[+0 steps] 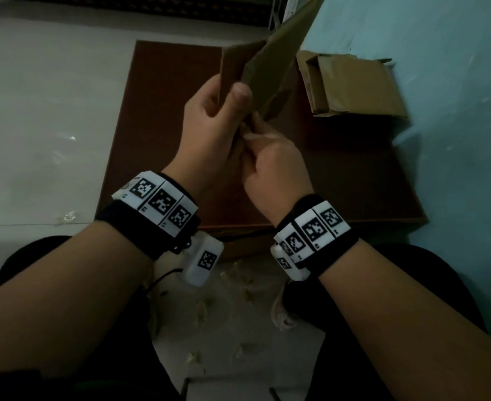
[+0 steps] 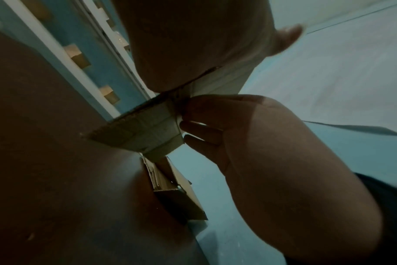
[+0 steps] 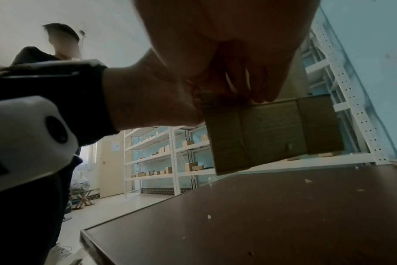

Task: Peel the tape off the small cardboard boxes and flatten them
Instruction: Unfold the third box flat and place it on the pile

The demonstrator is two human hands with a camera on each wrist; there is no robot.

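A small brown cardboard box, opened out and partly folded, is held in the air above the brown table. My left hand grips its near left part, thumb on the front and fingers behind. My right hand pinches the lower near edge just beside the left hand. In the right wrist view my right fingers press on the top edge of the box panel. The left wrist view shows the box between both hands. I cannot make out any tape on it.
A stack of flattened boxes lies at the table's back right, against the blue wall. Small torn scraps litter the floor between my legs. White shelves with several small boxes stand beyond the table.
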